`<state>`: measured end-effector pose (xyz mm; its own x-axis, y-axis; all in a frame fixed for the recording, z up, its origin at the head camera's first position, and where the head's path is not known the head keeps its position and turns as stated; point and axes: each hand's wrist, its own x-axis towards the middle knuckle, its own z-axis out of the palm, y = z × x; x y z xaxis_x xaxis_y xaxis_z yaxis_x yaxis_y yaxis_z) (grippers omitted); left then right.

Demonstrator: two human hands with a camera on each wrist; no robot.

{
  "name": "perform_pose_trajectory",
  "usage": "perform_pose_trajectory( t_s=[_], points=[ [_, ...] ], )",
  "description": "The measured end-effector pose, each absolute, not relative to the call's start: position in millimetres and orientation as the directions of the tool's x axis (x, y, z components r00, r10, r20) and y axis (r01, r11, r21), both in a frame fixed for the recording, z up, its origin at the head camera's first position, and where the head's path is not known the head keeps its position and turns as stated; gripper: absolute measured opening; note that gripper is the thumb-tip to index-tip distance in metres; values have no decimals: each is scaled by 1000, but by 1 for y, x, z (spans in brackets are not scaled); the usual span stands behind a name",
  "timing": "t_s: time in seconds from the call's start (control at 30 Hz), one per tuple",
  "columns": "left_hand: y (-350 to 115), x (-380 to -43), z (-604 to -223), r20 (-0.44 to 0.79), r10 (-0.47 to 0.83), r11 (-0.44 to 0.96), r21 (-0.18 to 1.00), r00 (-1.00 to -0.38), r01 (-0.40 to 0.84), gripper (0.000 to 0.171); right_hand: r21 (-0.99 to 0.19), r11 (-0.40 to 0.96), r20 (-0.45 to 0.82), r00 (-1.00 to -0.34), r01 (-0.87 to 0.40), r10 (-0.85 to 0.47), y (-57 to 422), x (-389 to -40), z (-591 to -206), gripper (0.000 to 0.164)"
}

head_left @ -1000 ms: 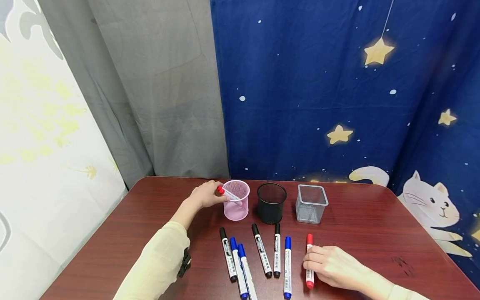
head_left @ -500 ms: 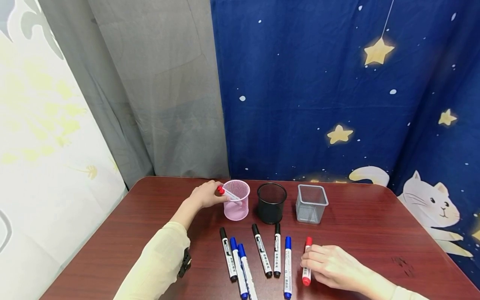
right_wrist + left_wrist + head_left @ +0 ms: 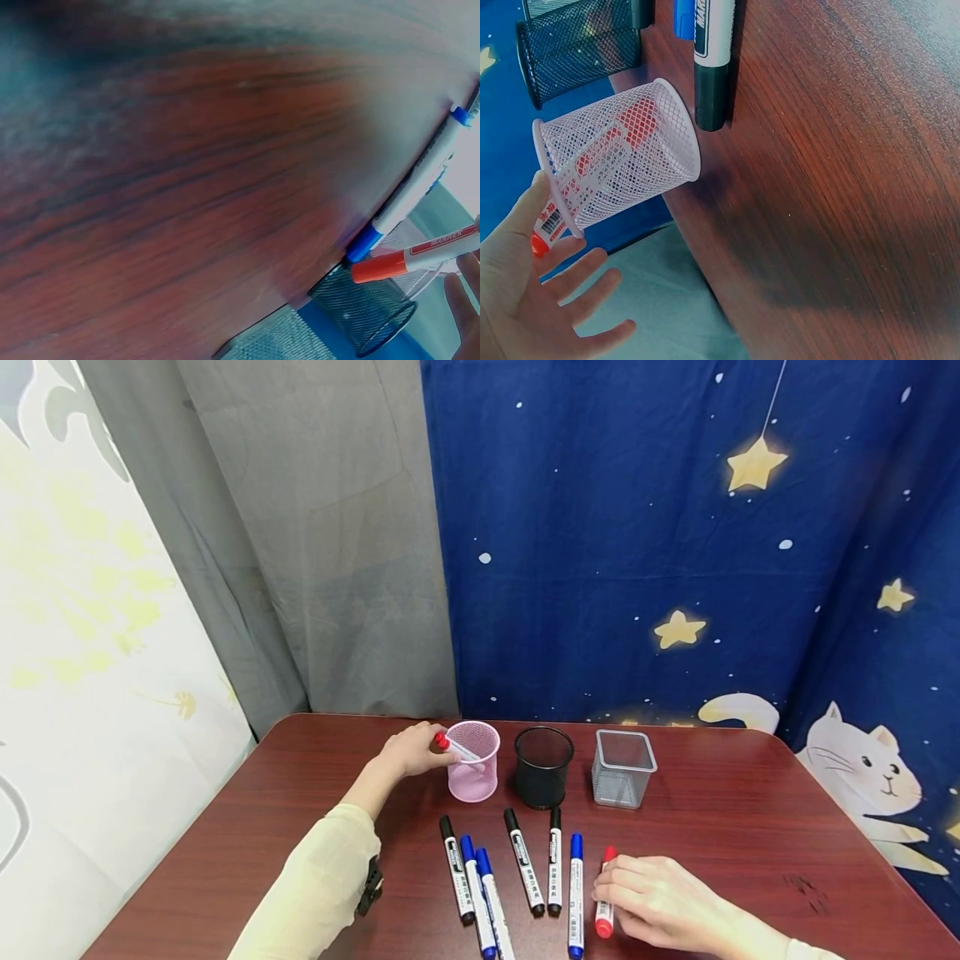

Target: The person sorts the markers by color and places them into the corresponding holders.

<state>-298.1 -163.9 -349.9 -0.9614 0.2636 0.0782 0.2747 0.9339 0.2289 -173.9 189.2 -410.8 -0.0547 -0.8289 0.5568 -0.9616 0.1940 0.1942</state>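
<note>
At the pink mesh pen cup (image 3: 472, 781), my left hand (image 3: 408, 750) holds a red marker (image 3: 459, 748) between thumb and index finger. The marker tilts into the cup with its red end sticking out at the rim. In the left wrist view, the thumb touches the rim and the other fingers spread apart. My right hand (image 3: 652, 897) grips a second red marker (image 3: 604, 917), its cap (image 3: 379, 268) pointing away from the fingers in the right wrist view. This marker lies just right of a blue marker (image 3: 576, 893).
A black round mesh cup (image 3: 543, 781) and a silver square mesh holder (image 3: 621, 781) stand right of the pink cup. In front lie black markers (image 3: 457, 870) (image 3: 525, 864) (image 3: 554, 864) and two blue markers (image 3: 477, 897) (image 3: 495, 906) on the brown table (image 3: 750, 827).
My right hand has shifted a little to the left with its red marker, closer to the blue one, and the marker now slants slightly. My left hand has stayed still at the pink cup.
</note>
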Motion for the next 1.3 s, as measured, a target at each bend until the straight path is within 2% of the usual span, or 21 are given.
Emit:
perform_pose_trajectory(
  t_s=[0.23,0.4,0.53,0.8,1.0,1.2,1.3],
  points=[
    [-164,-299,-350,74,265,932,235,-961,276,50,165,164,592,-35,-972,-805,180,-169,-406,20],
    [-165,-299,-351,73,267,932,233,-961,277,51,158,105,633,20,-982,-774,171,-168,-400,19],
    [-165,-299,-351,72,265,933,233,-962,275,50,142,84,655,30,-986,-755,165,-166,-395,19],
    [-164,-300,-350,72,263,934,231,-962,273,49,16,46,711,-21,-999,-703,155,-162,-384,16],
    [-165,-299,-350,75,266,932,236,-961,277,49,-102,36,762,-102,-994,-639,144,-158,-375,17],
    [-165,-299,-350,77,265,931,238,-961,276,50,-139,14,815,-122,-990,-567,130,-153,-363,18],
    [-164,-298,-350,79,267,930,238,-960,278,49,-178,10,836,-157,-984,-526,123,-146,-353,19]
  ],
)
